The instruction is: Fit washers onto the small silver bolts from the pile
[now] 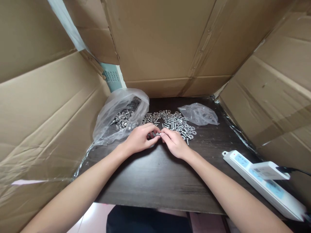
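Note:
Just in front of a pile of loose hardware, my two hands meet fingertip to fingertip. A small metal bolt shows between them. My left hand pinches one end with thumb and fingers, and my right hand grips the other end. Whether a nut or washer sits on the bolt is too small to tell. Behind the hands lies the pile of bolts and washers, partly covered by my fingers. Beyond my left hand, a clear plastic bag lies with its mouth open, full of small metal parts.
A smaller clear plastic bag lies at the back right of the dark table. On the right is a white power strip with a white plug-in adapter and black cable. Cardboard walls enclose the back and sides.

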